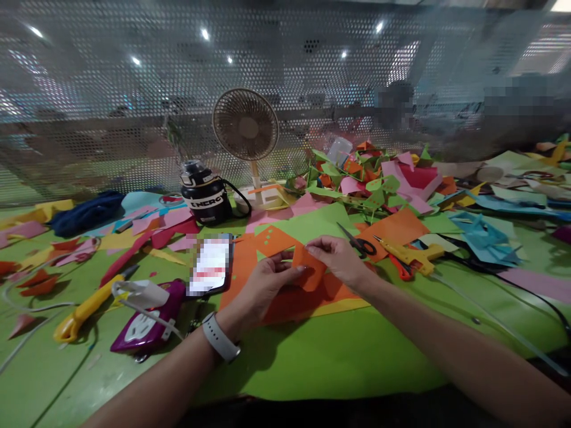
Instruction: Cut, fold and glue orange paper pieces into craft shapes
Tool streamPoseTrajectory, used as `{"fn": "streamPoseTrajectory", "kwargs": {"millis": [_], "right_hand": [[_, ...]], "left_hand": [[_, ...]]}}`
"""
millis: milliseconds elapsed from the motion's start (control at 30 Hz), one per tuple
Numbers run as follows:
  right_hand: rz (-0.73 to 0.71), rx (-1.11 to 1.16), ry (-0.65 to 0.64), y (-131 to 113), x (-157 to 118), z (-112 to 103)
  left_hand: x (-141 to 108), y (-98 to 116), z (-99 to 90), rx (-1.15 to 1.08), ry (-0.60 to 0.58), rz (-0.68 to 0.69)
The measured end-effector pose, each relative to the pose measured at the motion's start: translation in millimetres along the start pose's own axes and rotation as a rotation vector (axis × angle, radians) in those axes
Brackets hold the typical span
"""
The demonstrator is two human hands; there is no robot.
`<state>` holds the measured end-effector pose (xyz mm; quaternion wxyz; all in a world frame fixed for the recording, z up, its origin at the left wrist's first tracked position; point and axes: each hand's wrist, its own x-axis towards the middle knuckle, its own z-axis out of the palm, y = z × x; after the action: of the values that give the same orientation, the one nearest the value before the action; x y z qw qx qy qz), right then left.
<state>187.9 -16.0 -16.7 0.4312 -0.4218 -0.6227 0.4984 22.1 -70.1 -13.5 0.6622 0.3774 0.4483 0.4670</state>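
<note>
- Both our forearms come nearest, angling in over the green table either side of a spot right of the phone
- Our left hand, just right of the phone, pinches the left side of an orange paper piece between thumb and fingers
- Our right hand, farther right of the phone, pinches that piece's upper edge with thumb and fingertip
- We have the piece above orange sheets, right of the phone; it looks cut out and partly bent, so we judge it unfinished, though we cannot tell whether any edges are joined
- Right of the phone, a holed orange piece lies flat, seemingly unfolded
- Well right of the phone lie scissors and a yellow glue gun, both unheld
- Beyond the phone, rightward, a heap of paper shapes suggests much work done
</note>
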Motion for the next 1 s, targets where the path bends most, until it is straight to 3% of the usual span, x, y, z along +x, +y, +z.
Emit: {"fn": "streamPoseTrajectory", "kwargs": {"millis": [533,700,867,1000], "right_hand": [[0.011,0.035,0.018,-4,0,-2],[0.017,0.031,0.013,-4,1,-2],[-0.098,-0.091,0.075,-6,-2,-2],[-0.245,-0.292,0.169,-14,-8,-6]], "left_hand": [[-1,2,2.4,0.062,0.031,0.027],[2,-1,-0.2,0.077,-0.018,0.083],[4,-2,-1.4,-0.014,-0.041,0.118],[4,0,-1.5,-0.048,0.031,0.164]]}}
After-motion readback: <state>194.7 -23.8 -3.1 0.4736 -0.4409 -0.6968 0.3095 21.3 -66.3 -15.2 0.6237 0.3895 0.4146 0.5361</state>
